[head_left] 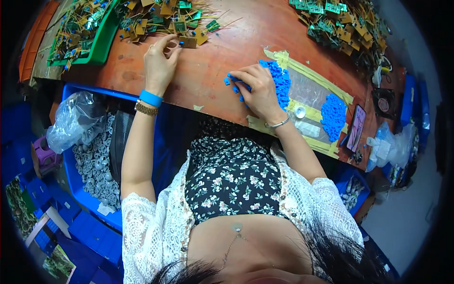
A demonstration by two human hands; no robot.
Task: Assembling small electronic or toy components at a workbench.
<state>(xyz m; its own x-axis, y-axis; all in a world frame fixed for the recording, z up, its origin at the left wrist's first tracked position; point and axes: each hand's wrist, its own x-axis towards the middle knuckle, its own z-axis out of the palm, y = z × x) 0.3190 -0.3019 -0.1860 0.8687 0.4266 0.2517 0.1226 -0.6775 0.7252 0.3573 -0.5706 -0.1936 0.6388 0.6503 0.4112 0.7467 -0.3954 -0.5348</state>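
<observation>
At the edge of the board pile, my left hand (160, 64) reaches up with thumb and forefinger curled round the left end of a small brown circuit board (189, 42). That board has a tiny blue part at this end. My right hand (257, 87) is bent over the near side of a heap of small blue plastic pieces (282, 85). Its thumb and forefinger come together at a small blue piece (235, 88); the fingers partly hide it. One loose blue piece (227, 81) lies just left of the fingertips.
Wired circuit boards (142, 21) are piled beside a filled green tray (99, 52), and another pile (345, 26) lies far right. A second blue heap (333, 118), a phone (355, 128) and yellow tape (319, 73) are at right. A blue bin (78, 177) holds grey parts.
</observation>
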